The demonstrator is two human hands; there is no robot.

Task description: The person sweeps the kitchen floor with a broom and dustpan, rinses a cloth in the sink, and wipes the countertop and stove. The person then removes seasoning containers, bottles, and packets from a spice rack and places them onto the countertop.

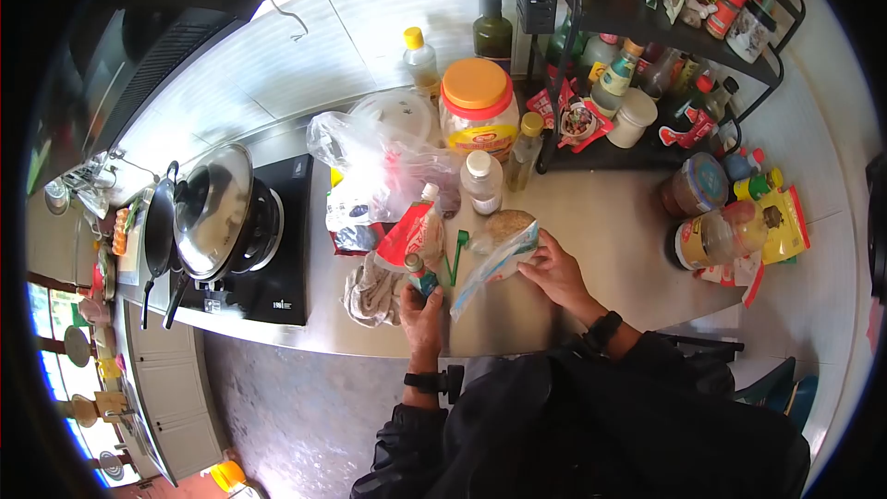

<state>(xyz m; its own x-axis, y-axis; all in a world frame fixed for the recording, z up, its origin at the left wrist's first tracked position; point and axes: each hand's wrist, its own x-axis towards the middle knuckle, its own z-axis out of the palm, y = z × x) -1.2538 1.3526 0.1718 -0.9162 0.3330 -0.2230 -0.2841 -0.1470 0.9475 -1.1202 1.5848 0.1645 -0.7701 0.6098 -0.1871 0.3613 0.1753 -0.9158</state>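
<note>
My left hand (422, 316) is wrapped round a small bottle (420, 275) with a dark label, held over the counter's front part. In my right hand (552, 273) is a clear plastic bag (496, 266) with a blue edge, pinched at its right side. Just behind the bag lies a round brown item (508, 225). Between my hands, a green clip (455, 257) rests on the counter. A red and white spouted pouch (413, 233) stands behind the small bottle. To the left of my left hand lies a crumpled cloth (371, 294).
A white-capped bottle (481, 182) and an orange-lidded jar (479, 111) stand behind. The stove (291, 249) with a lidded pan (214, 212) is left. A black rack (647, 28) of bottles stands back right; a large jar (721, 236) lies right.
</note>
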